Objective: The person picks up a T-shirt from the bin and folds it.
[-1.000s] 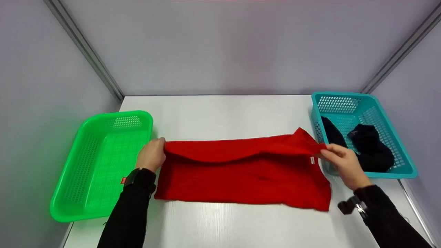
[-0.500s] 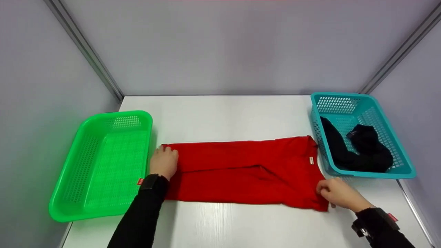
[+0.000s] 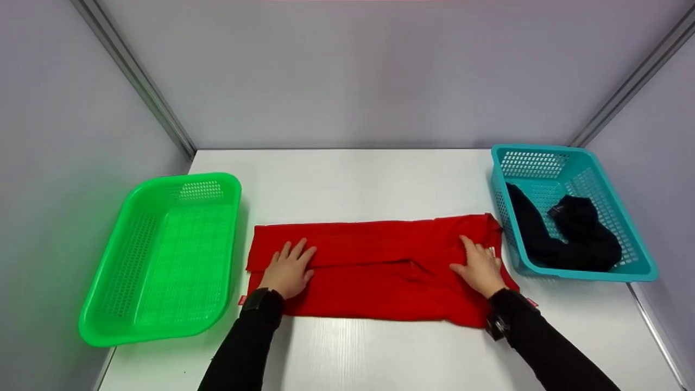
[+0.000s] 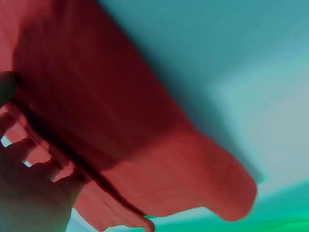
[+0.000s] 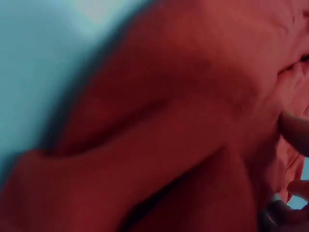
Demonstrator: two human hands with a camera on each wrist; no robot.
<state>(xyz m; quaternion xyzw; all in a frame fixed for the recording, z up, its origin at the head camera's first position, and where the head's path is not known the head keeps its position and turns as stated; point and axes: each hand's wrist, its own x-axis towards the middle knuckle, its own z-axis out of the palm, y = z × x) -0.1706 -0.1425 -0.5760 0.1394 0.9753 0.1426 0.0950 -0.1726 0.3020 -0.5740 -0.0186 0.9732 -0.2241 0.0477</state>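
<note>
A red garment (image 3: 369,296) lies across the white table in a long strip, its far part folded over toward the near edge. The fold's edge runs lengthwise along the middle, with a small crease right of centre. On the left part rests my left hand (image 3: 288,271), fingers straight and spread over the folded layer. My right hand (image 3: 480,269) lies on the right end beside a small white label, fingers extended. In the left wrist view the fingers (image 4: 70,186) touch the red fabric along the fold. The right wrist view is blurred, with fingertips (image 5: 294,130) against the fabric at the right edge.
To the left stands a green plastic basket (image 3: 89,304) with nothing seen inside. A turquoise basket (image 3: 592,276) at the right holds black cloth (image 3: 592,241), its near-left side close to the garment's right end. Grey panels (image 3: 347,76) border the table.
Both hands have let go of the lifted far edge, which now lies folded down on the garment. The left hand has moved right onto the cloth; the right hand has moved left onto it.
</note>
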